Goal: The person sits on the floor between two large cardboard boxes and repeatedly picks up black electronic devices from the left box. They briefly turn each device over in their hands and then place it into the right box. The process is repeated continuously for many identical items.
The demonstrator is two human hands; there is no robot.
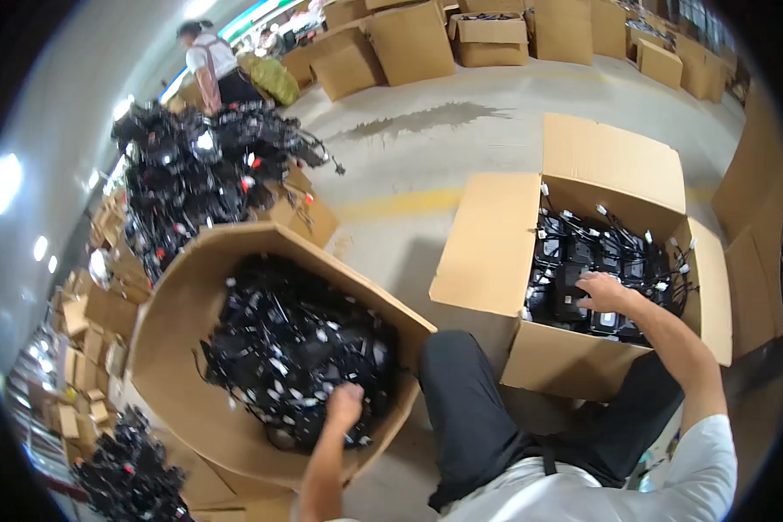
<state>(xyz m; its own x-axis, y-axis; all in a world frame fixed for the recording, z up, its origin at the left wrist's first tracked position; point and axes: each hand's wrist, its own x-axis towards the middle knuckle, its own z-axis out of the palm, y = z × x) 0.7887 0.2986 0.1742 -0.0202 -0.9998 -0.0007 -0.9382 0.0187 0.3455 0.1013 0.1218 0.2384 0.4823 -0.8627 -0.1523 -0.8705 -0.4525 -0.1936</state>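
Observation:
A deep cardboard box on the left holds a tangled heap of black wired parts with small white connectors. My left hand is down on the near side of this heap, its fingers curled; whatever they grip is hidden. In the open carton on the right, black box-shaped units with cables and white plugs lie in rows. There my right hand has thumb and fingers around a black box-shaped unit, at the near-left part of the carton.
Beyond the left box rises a big pile of black wired parts; a smaller pile lies at lower left. Several cardboard boxes line the far side. A person stands at far left. A dark wet patch marks the floor.

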